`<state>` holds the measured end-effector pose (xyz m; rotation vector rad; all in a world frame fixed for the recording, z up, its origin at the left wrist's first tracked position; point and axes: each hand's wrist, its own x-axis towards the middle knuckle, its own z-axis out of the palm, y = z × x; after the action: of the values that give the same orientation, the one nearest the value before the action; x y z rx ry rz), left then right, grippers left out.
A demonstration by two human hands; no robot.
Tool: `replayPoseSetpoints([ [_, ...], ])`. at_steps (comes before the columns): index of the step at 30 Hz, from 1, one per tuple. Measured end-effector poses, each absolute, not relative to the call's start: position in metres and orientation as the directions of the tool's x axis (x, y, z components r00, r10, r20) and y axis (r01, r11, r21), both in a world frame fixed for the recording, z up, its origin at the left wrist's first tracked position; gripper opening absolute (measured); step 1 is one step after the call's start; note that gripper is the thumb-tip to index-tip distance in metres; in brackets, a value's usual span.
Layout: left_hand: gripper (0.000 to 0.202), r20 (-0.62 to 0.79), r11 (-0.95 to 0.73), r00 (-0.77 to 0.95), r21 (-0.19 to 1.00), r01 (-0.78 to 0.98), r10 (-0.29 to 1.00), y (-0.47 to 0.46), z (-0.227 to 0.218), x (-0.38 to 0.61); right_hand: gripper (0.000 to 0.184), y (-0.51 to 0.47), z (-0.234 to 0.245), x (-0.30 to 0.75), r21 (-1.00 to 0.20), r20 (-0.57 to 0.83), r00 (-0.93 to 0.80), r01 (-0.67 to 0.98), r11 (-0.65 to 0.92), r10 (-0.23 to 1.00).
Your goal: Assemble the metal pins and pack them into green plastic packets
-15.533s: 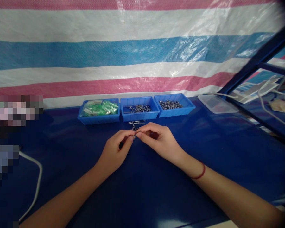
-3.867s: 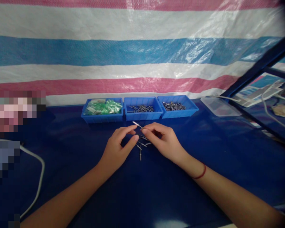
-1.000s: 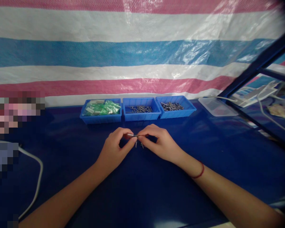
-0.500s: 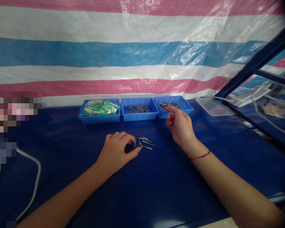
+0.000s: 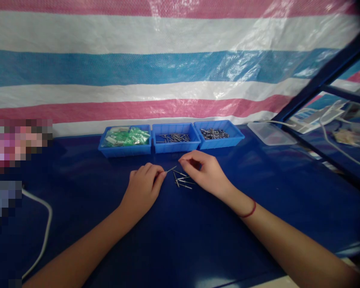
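A single blind rivet (image 5: 171, 169) is pinched between the thumb and forefinger of my left hand (image 5: 144, 186), its thin pin pointing right. Close by on the right, my right hand (image 5: 210, 173) has thumb and forefinger pressed together; what sits between those tips is too small to make out. Several loose blind rivets (image 5: 182, 185) lie in a small heap on the dark blue table (image 5: 174, 236) between the hands, partly beneath the right fingers.
Three blue bins stand along the back: a left bin (image 5: 124, 150) with green-and-clear packets, a middle bin (image 5: 176, 147) with rivets, and a right bin (image 5: 223, 142) with small metal parts. A clear plastic lid (image 5: 271, 134) lies right; a white cable (image 5: 49, 218) runs left.
My right hand has come from the right bin toward the heap, left and nearer to me. My left thumb and forefinger have closed on one rivet and lifted its pin end.
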<state>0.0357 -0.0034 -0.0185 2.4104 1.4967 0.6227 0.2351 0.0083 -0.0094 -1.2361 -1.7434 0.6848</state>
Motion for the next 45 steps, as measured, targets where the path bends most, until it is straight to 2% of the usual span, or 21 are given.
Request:
replayPoseSetpoints([
  [2, 0.018, 0.254, -0.463, 0.388, 0.454, 0.761, 0.886, -0.003, -0.016, 0.035, 0.012, 0.004, -0.009, 0.231, -0.781, 0.372, -0.203, 0.459, 0.423, 0.906],
  [4, 0.018, 0.277, -0.489, 0.404, 0.471, 0.734, 0.872, -0.004, -0.015, 0.035, 0.013, 0.000, -0.007, 0.227, -0.807, 0.362, -0.228, 0.409, 0.427, 0.904],
  [15, 0.016, 0.337, -0.548, 0.432, 0.532, 0.646, 0.836, -0.005, -0.012, 0.033, 0.010, -0.008, -0.001, 0.221, -0.889, 0.323, -0.158, 0.287, 0.357, 0.933],
  [37, 0.007, 0.423, -0.612, 0.443, 0.590, 0.527, 0.790, -0.004, -0.015, 0.034, 0.008, -0.008, -0.002, 0.223, -0.819, 0.403, -0.259, 0.326, 0.472, 0.878],
  [45, 0.005, 0.435, -0.601, 0.415, 0.602, 0.526, 0.799, -0.004, -0.013, 0.032, 0.011, -0.005, 0.000, 0.229, -0.693, 0.439, -0.367, 0.442, 0.569, 0.820],
])
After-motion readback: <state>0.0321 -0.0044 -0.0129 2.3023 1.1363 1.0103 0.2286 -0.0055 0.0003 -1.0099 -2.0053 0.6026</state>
